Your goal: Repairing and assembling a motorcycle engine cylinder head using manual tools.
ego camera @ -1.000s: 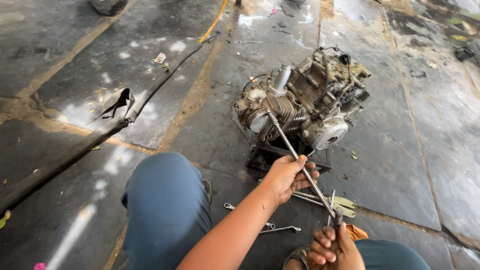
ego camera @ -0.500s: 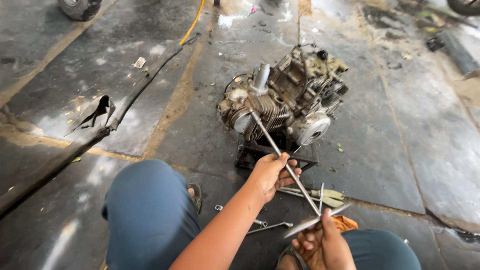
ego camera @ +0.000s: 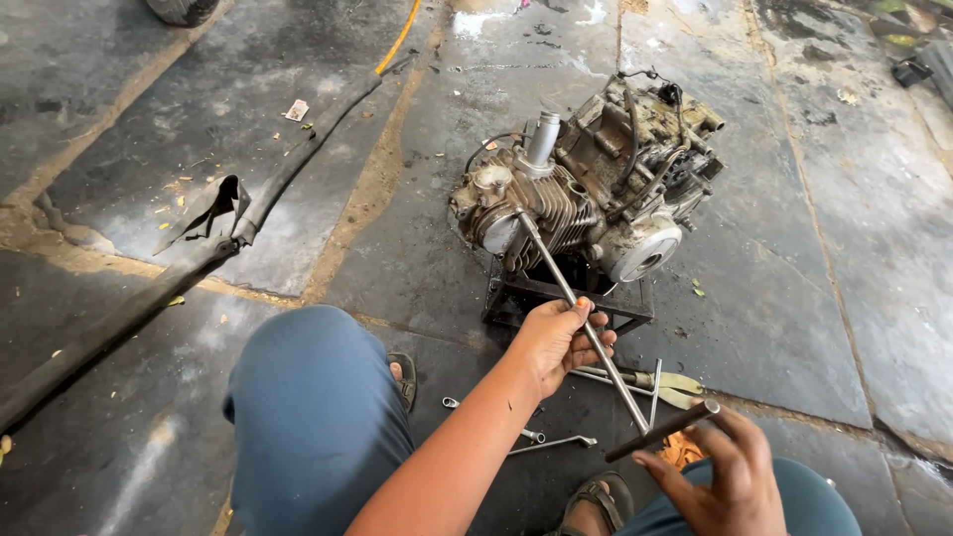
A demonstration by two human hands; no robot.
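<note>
A dirty motorcycle engine [ego camera: 596, 189] rests on a small black metal stand [ego camera: 516, 293] on the stone floor. A long steel T-handle wrench [ego camera: 571, 293] runs from the engine's cylinder head back toward me. My left hand [ego camera: 556, 337] is closed around the wrench's shaft near its middle. My right hand [ego camera: 725, 476] holds the dark crossbar of the wrench at its near end, fingers curled around the bar. My knees in blue trousers [ego camera: 308, 407] frame the lower part of the view.
Loose spanners [ego camera: 536, 442] and other tools [ego camera: 655, 382] lie on the floor by my feet. A long black rubber tube [ego camera: 199, 248] stretches diagonally across the left. A yellow hose [ego camera: 397, 40] lies at the top; a tyre edge [ego camera: 184, 10] shows at top left.
The view has shifted and the engine sits more central. My right hand has turned the crossbar, which now points out to the left, while my left hand stays on the shaft.
</note>
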